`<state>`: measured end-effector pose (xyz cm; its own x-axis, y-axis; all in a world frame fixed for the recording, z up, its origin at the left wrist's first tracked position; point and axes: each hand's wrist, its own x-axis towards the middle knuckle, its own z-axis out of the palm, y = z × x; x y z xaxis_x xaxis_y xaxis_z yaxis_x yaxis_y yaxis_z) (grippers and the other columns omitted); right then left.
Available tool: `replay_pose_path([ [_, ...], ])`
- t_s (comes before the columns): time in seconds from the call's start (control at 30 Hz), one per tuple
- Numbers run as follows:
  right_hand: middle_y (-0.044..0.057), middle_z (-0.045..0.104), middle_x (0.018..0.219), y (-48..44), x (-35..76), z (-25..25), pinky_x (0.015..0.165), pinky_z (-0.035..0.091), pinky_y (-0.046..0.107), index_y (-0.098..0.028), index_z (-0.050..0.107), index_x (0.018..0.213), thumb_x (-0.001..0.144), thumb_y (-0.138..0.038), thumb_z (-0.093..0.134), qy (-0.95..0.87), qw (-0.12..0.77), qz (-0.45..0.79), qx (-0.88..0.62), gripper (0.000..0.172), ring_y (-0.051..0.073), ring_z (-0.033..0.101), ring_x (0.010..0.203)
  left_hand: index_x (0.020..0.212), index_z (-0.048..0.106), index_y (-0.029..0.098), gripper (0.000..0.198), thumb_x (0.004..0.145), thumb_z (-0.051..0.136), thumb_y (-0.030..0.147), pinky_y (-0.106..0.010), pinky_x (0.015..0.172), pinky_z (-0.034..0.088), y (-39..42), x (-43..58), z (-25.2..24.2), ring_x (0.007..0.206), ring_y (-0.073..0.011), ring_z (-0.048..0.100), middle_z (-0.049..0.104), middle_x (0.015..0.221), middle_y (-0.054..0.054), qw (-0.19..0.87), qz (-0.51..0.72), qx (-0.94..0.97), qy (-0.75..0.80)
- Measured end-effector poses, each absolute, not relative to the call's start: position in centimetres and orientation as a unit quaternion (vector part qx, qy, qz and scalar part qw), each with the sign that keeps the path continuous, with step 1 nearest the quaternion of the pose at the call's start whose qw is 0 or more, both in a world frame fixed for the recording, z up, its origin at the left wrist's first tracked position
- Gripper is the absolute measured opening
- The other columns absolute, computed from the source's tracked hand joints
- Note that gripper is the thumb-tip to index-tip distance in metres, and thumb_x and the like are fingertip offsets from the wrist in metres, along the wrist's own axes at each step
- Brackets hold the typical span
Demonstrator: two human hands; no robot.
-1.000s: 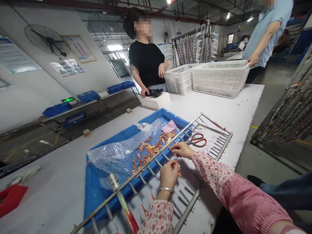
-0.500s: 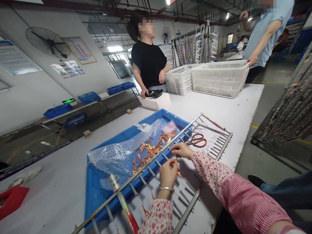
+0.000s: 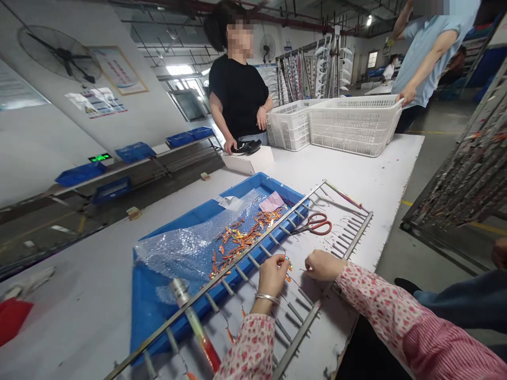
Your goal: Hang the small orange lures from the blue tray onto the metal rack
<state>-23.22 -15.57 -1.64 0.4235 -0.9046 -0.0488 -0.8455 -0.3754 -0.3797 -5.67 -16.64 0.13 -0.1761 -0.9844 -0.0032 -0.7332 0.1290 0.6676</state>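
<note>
My left hand is closed in a pinch on small orange, shiny fishing lures, partly hidden by the fingers. It is over the middle of a metal rack with pegs and thin wire hooks along two bars. To its right, my right hand is closed near the lower bar, with a thin wire hook at its fingertips. Beneath the rack's upper bar sits a blue tray with many loose orange lures in it. A few lures hang from the rack near my left sleeve.
Red-handled scissors lie across the rack. Bubble wrap and a pink paper are in the tray. White baskets and a white box stand at the table's far end, where two people stand.
My right hand has moved right and down, away from the upper bar and my left hand. My left hand keeps hold of the lures. The whole view has shifted slightly.
</note>
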Motion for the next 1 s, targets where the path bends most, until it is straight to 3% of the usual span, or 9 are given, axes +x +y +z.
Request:
replay_pose_path([
  [0.17,0.004,0.067,0.073,-12.7,-23.9,-4.1,0.067,0.039,0.023,-0.018,0.066,0.092,0.074,-0.02,0.059,0.513,0.264,-0.176,-0.798,0.02,0.015,0.06,0.07,0.071,0.064,0.016,0.021,0.077,0.046,0.025,-0.021,0.056,0.035,-16.3,-6.4,0.1,0.049,-0.0096,0.054,0.065,0.065,0.0,0.204,-0.289,0.59,-0.726],
  [0.37,-0.001,0.063,0.065,-12.3,-23.4,-4.3,0.06,0.036,0.02,-0.017,0.062,0.087,0.072,-0.023,0.064,0.54,0.308,-0.276,-0.733,0.016,0.011,0.054,0.06,0.065,0.062,0.018,0.02,0.076,0.046,0.023,-0.021,0.057,0.031,-15.8,-6.7,0.1,0.057,-0.0114,0.052,0.064,0.064,0.0,0.181,-0.242,0.578,-0.758],
  [0.8,-0.003,0.056,0.059,-12.5,-23.7,-5.1,0.053,0.034,0.019,-0.016,0.062,0.086,0.073,-0.023,0.062,0.501,0.375,-0.304,-0.718,0.015,0.009,0.047,0.053,0.068,0.064,0.02,0.021,0.078,0.047,0.027,-0.022,0.058,0.031,-15.4,-6.7,-0.1,0.061,-0.013,0.054,0.065,0.069,-0.002,0.16,-0.223,0.592,-0.758],
  [1.0,0.006,0.065,0.078,-12.5,-23.9,-4.3,0.07,0.039,0.024,-0.017,0.062,0.103,0.083,-0.017,0.046,0.524,0.264,-0.185,-0.788,0.025,0.017,0.058,0.078,0.078,0.066,0.02,0.026,0.081,0.045,0.036,-0.024,0.063,0.036,-15.7,-6.4,0.5,0.065,-0.0147,0.057,0.066,0.068,-0.002,0.205,-0.234,0.607,-0.731],
])
